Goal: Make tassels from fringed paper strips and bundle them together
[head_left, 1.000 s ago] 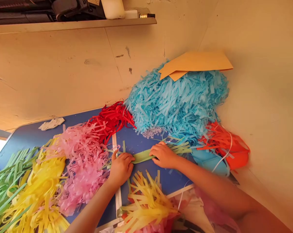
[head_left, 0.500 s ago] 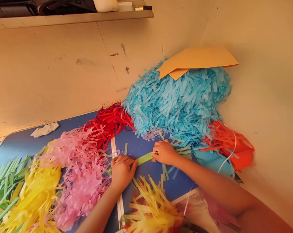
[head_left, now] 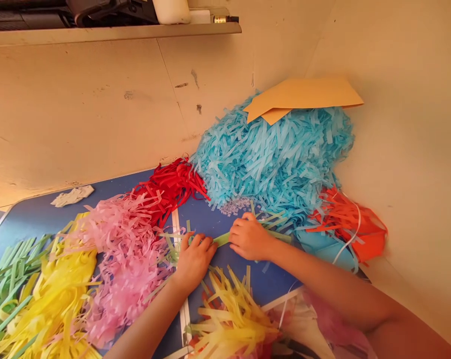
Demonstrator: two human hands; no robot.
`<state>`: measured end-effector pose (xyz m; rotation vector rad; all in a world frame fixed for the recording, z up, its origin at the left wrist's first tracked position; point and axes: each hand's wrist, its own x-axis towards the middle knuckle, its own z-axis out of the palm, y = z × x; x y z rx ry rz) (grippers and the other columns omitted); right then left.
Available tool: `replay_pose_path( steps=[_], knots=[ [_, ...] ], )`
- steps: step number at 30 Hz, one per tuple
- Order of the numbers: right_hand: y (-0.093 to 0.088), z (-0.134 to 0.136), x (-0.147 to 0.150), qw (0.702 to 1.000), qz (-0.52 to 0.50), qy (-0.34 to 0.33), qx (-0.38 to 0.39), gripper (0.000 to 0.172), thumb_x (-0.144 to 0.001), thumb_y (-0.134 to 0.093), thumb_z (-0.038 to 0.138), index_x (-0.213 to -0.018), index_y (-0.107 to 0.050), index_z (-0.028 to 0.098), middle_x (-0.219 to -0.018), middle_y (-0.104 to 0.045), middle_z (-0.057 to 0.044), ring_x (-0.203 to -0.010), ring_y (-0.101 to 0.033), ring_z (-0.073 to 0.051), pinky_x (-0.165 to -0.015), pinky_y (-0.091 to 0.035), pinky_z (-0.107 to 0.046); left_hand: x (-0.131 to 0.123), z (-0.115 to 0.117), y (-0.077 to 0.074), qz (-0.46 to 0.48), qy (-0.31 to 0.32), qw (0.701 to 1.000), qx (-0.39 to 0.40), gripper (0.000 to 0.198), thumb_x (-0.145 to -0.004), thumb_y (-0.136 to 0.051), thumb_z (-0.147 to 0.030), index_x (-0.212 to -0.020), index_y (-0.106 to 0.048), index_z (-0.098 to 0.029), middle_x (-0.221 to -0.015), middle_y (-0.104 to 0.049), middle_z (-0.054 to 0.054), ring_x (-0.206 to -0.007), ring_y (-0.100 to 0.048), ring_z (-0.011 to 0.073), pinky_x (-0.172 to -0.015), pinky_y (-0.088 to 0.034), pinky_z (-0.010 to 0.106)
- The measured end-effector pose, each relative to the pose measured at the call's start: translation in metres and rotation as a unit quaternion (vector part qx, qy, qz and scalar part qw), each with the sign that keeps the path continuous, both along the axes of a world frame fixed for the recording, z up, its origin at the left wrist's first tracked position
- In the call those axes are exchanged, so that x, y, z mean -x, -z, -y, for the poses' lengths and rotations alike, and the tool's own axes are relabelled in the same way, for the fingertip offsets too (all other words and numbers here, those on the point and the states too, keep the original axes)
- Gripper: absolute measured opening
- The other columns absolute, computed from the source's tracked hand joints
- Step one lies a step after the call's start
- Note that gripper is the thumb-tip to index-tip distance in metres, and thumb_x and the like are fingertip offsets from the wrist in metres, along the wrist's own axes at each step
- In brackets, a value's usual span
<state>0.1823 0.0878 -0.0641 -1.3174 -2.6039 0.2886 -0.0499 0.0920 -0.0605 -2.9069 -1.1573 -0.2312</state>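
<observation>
A light green paper strip lies across the blue table, with fringed ends showing beyond both hands. My left hand rests on its left part, palm down, fingers spread a little. Over its right part is my right hand, fingers bent and together on the strip; the thumb is hidden. Just behind the hands sits a big heap of light blue fringe. Nearest to me, below the hands, is a tuft of yellow fringe.
Left of the hands lie red fringe, pink fringe, yellow fringe and green fringe. An orange folded sheet tops the blue heap. Orange-red fringe with a white cord is at right. A shelf hangs above.
My right hand has turned flatter over the strip and shifted slightly left. My left hand has moved a little right, its fingers more spread. The view has shifted slightly.
</observation>
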Motion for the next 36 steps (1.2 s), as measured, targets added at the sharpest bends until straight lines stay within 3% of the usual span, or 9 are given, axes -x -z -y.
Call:
replay_pose_path(
  steps=[3, 6, 11, 15, 19, 26, 36],
  knots=[
    [0.0, -0.003, 0.004, 0.996, 0.026, -0.084, -0.032, 0.022, -0.094, -0.05, 0.022, -0.085, -0.069, 0.018, -0.088, -0.067, -0.009, -0.09, -0.05, -0.023, -0.094, -0.024, -0.043, -0.005, 0.0, -0.007, -0.017, 0.027, 0.999, 0.009, 0.024, -0.09, -0.05, -0.015, -0.099, -0.07, -0.024, -0.095, -0.072, 0.008, -0.102, -0.057, 0.0298, -0.105, -0.029, 0.055],
    [0.003, -0.013, 0.007, 0.998, 0.024, -0.052, -0.025, 0.026, -0.094, -0.048, 0.019, -0.078, -0.069, 0.019, -0.082, -0.068, -0.006, -0.083, -0.051, -0.02, -0.09, -0.025, -0.041, -0.013, -0.001, -0.012, -0.013, 0.012, 1.0, 0.007, 0.018, -0.089, -0.053, -0.025, -0.094, -0.07, -0.021, -0.09, -0.071, 0.01, -0.099, -0.057, 0.0307, -0.106, -0.027, 0.057],
    [0.004, -0.018, 0.01, 1.0, 0.008, 0.003, -0.022, 0.016, -0.088, -0.058, 0.021, -0.078, -0.07, 0.018, -0.08, -0.068, -0.005, -0.082, -0.053, -0.021, -0.085, -0.026, -0.04, -0.019, -0.004, -0.005, 0.009, -0.024, 1.0, -0.011, 0.021, -0.089, -0.05, -0.016, -0.09, -0.071, -0.021, -0.085, -0.071, 0.008, -0.093, -0.06, 0.0283, -0.105, -0.029, 0.057],
    [0.009, -0.011, 0.001, 1.0, -0.008, -0.004, -0.016, 0.013, -0.09, -0.062, 0.028, -0.09, -0.071, 0.018, -0.09, -0.068, -0.008, -0.092, -0.052, -0.023, -0.086, -0.026, -0.04, -0.006, -0.001, 0.004, 0.031, -0.04, 0.999, -0.02, 0.027, -0.097, -0.046, -0.018, -0.092, -0.072, -0.024, -0.092, -0.076, 0.005, -0.094, -0.064, 0.0259, -0.106, -0.026, 0.058],
    [0.017, -0.011, -0.019, 0.999, -0.037, 0.029, 0.013, 0.017, -0.095, -0.06, 0.026, -0.087, -0.073, 0.02, -0.09, -0.069, -0.005, -0.092, -0.053, -0.021, -0.086, -0.026, -0.039, 0.012, 0.003, 0.012, 0.092, -0.054, 0.994, 0.003, 0.026, -0.098, -0.048, -0.023, -0.098, -0.073, -0.03, -0.1, -0.077, 0.001, -0.098, -0.066, 0.0237, -0.108, -0.022, 0.055],
    [0.021, -0.02, -0.028, 0.99, -0.085, 0.086, 0.072, 0.014, -0.091, -0.068, 0.031, -0.082, -0.075, 0.022, -0.09, -0.067, -0.004, -0.089, -0.053, -0.02, -0.08, -0.028, -0.035, 0.018, -0.009, 0.026, 0.143, -0.143, 0.978, 0.054, 0.025, -0.093, -0.057, -0.039, -0.082, -0.076, -0.027, -0.09, -0.075, 0.003, -0.091, -0.065, 0.0245, -0.093, -0.035, 0.046],
    [0.016, -0.028, -0.02, 0.98, -0.079, 0.134, 0.124, 0.017, -0.081, -0.075, 0.024, -0.066, -0.069, 0.02, -0.084, -0.066, -0.001, -0.083, -0.053, -0.017, -0.077, -0.028, -0.032, 0.009, -0.013, 0.022, 0.116, -0.176, 0.975, 0.074, 0.019, -0.089, -0.062, -0.033, -0.076, -0.072, -0.026, -0.087, -0.073, 0.001, -0.095, -0.062, 0.0266, -0.092, -0.033, 0.046]
  ],
)
